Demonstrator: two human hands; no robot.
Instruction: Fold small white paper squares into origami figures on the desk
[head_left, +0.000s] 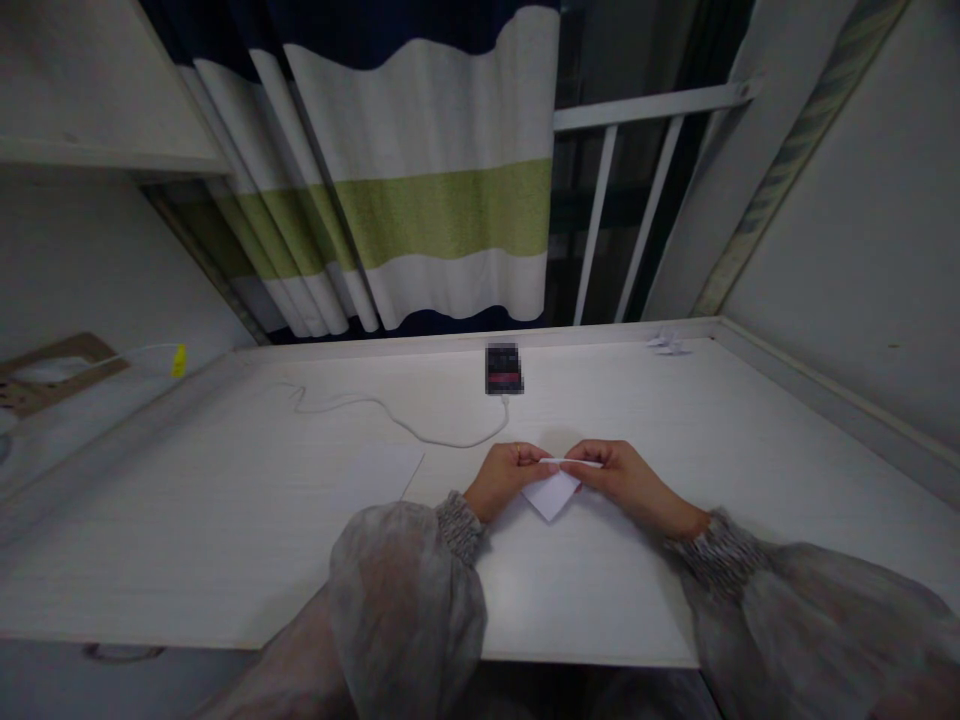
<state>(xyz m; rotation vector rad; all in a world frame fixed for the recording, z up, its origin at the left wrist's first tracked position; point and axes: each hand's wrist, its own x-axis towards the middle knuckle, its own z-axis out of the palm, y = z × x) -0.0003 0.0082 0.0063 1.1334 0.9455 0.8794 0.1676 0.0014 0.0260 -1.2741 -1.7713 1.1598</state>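
A small folded piece of white paper [551,495] is held between my two hands just above the white desk. Its lower part hangs down to a point, and a folded edge runs along the top. My left hand [512,477] pinches that top edge from the left, thumb in front. From the right, my right hand [611,472] grips the same edge, its thumb close to the left one. Fingers behind the paper are partly hidden.
A phone [503,369] lies at the back of the desk [247,540], with a white cable [390,410] trailing left. Crumpled white paper pieces [667,343] rest in the back right corner. Left of my hands is a flat pale sheet [382,472]. A curtain [442,200] hangs behind.
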